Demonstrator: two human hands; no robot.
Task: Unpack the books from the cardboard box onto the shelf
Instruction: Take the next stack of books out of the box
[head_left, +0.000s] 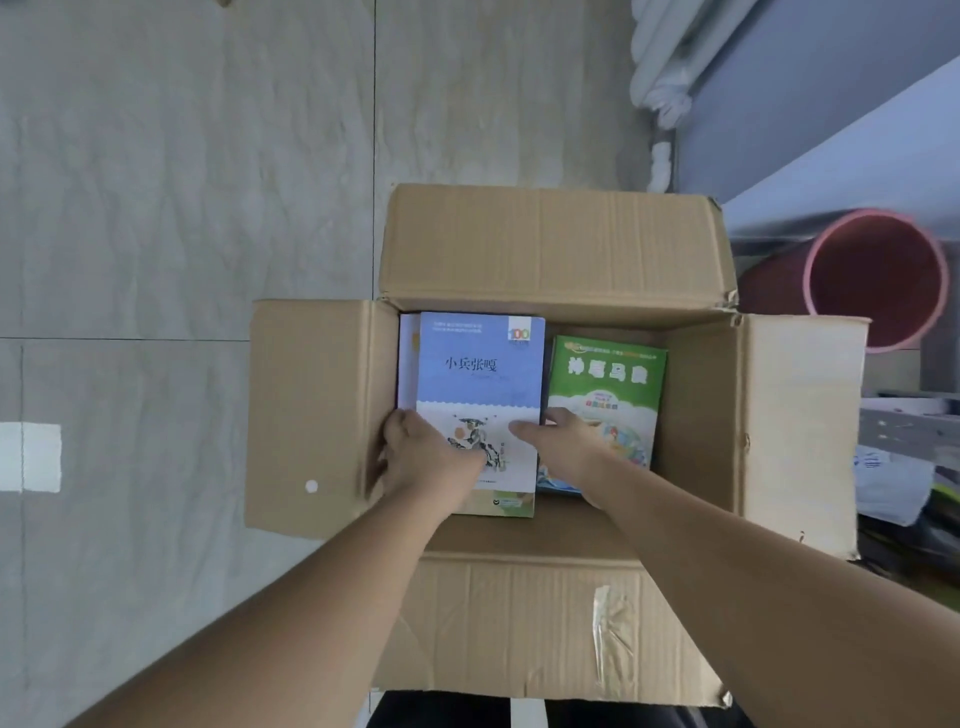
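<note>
Inside the cardboard box (556, 244) our left hand (426, 460) and right hand (563, 447) hold the blue book (480, 364), each grip curled round a side edge.

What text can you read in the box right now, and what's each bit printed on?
"小兵张嘎": title on the blue book cover.
"100": badge in that cover's top right corner.
"神笔马良": title on the green book, slightly blurred.
Small print on both covers: too small to read.
No print visible on the cardboard box.
</note>
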